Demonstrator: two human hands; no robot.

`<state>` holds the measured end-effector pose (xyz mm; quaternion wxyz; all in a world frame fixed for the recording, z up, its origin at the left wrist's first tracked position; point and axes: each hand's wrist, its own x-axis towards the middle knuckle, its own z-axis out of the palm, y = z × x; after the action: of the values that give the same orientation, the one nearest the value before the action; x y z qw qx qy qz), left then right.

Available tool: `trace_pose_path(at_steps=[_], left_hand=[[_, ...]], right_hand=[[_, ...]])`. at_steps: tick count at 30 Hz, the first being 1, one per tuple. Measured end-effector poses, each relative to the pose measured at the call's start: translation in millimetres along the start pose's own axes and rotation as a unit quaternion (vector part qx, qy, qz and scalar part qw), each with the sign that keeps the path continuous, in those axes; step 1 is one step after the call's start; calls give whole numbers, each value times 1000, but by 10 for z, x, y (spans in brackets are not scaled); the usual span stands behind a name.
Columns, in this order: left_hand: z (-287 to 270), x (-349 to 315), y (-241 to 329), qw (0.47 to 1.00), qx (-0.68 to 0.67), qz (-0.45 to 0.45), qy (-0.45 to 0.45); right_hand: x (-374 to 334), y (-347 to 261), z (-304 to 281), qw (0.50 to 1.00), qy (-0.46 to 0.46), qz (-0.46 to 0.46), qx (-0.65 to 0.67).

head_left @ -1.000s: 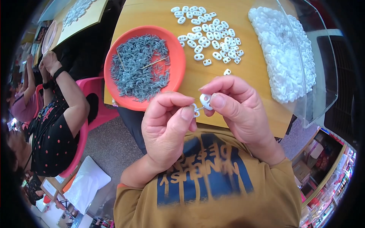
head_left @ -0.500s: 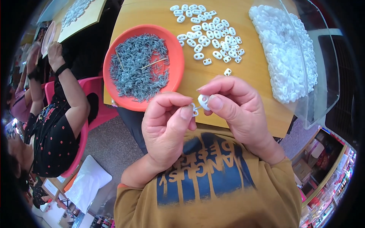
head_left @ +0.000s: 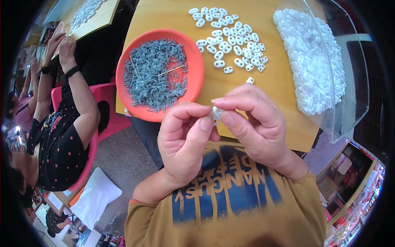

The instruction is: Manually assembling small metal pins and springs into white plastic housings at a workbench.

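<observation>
While the left hand and right hand are meeting, thumbs and fingers nearly together, they're pinching a small white piece, mostly hidden; close fingertip work, seemingly calling for steady thumbs. The counter's near edge is running beneath, an orange-red basin is crowding the left, room's opening rightward toward the clear tub.

My worktop, laid out from nine o'clock round to three.
I sit at the six o'clock side of this yellow-brown, wood-toned worktop. A round orange-red dish rests on it at nine o'clock, its rim reaching the edge there. Small white two-holed pieces lie loose from twelve to one o'clock, some touching, and one lone white piece sits apart at the scatter's five o'clock. A clear plastic bin takes up three o'clock.
</observation>
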<state>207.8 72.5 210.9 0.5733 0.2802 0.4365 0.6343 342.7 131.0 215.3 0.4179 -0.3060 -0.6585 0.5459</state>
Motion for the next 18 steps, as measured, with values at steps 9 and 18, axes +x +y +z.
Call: trace_pose_path(at_steps=[9,18], left_hand=[[-9,-15,-31,996,-79,-39,-20],[-24,-61,-61,995,-84,-16,-45]], right_hand=[[-63,-17,20,998,-5,27,51],[-92,99,53,996,30,-13,82]])
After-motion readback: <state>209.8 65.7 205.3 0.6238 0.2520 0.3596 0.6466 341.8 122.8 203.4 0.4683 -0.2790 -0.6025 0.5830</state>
